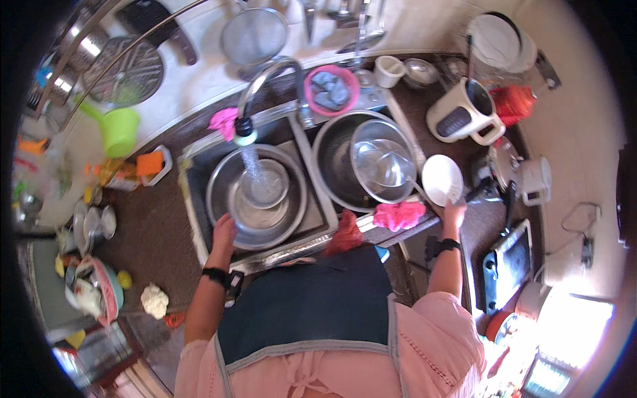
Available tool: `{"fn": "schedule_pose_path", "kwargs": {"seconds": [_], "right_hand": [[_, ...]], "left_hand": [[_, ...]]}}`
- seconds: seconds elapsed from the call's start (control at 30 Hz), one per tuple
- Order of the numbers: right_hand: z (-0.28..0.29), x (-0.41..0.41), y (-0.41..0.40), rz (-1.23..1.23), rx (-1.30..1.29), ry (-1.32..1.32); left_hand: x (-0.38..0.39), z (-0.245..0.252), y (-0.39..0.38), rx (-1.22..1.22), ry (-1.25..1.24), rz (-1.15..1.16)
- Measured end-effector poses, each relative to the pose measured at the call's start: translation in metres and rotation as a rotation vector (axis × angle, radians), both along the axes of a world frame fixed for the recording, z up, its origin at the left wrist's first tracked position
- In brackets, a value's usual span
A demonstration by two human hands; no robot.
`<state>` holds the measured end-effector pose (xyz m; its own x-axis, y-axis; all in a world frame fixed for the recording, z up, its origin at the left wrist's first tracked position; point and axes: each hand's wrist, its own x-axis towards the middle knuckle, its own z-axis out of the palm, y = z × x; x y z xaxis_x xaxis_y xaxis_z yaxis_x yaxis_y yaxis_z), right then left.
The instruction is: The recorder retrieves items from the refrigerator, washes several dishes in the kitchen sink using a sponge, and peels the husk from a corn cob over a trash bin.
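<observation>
My left hand (225, 233) is at the near left rim of a large steel basin (215, 199) in the left sink bowl; whether it grips the rim I cannot tell. Water runs from the faucet (271, 74) into a smaller metal bowl (265, 184) within that basin. Over on the right, my right hand (454, 213) holds a white bowl (442, 178) by its near edge, above the counter beside the sink. A second steel basin (331, 164) fills the right sink bowl, with a round strainer (383, 161) lying across its right side.
Pink cloth (399, 216) and red cloth (347, 234) lie along the sink's front edge. Behind the sink is a pink bowl (357, 89) with grey cloth. A cream pitcher (455, 112) stands right; cauliflower (155, 301) and a yellow-green fruit (124, 279) lie left.
</observation>
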<state>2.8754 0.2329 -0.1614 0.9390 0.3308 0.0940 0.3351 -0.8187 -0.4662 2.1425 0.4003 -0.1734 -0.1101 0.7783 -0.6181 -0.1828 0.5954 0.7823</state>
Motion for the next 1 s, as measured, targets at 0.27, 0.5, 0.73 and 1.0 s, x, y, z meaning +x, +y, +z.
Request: {"fn": "schedule_pose_path", "kwargs": {"seconds": [0.27,0.5,0.73,1.0], "right_hand": [[-0.016,0.01,0.013,-0.103,0.635,0.874],[0.096,-0.111,0.051,0.278,0.693,0.905],[0.123,-0.281,0.127,1.02,0.128,0.443],[0.111,-0.265,0.136,0.873,0.182,0.374]], "left_hand": [[0.064,0.07,0.001,0.001,-0.023,-0.107],[0.073,0.114,-0.012,0.025,-0.127,-0.274],[0.122,0.127,0.006,0.022,-0.569,-0.523],[0.083,0.043,0.023,-0.13,-0.364,-0.137]]}}
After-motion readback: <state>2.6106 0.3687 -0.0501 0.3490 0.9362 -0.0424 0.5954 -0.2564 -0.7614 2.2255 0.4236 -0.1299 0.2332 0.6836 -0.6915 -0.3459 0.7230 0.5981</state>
